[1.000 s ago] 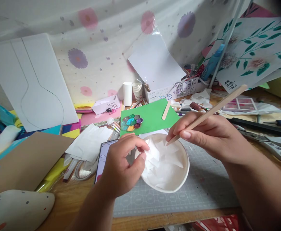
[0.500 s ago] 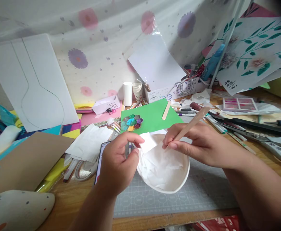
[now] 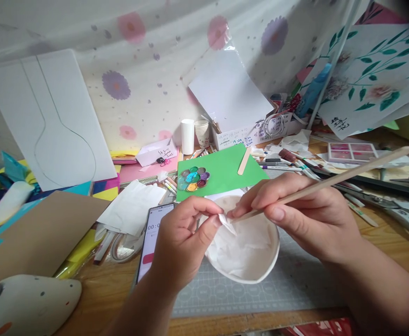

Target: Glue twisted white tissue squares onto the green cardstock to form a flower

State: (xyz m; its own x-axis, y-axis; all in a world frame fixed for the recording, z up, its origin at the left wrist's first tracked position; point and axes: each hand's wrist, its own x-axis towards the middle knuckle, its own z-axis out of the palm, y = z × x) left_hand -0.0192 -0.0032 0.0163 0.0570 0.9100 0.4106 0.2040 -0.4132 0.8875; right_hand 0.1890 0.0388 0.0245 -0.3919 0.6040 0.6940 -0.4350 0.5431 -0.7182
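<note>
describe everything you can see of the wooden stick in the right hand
The stick is long, narrow, pale and plain, apparently wood, its free end rounded. The right hand pinches it between thumb and fingers. It slants: the free end rises rightward, the other points down left over the bowl, close to the white paper scrap in the left hand; contact is unclear.

Left of the green sheet (image 3: 225, 175), a phone (image 3: 150, 242) reads "00:"; behind the sheet, a box (image 3: 230, 138) bears "4:00", "7:00".

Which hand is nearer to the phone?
Left. The left hand is beside the phone, partly hiding it; the right hand is farther off, partly over the bowl.
</note>
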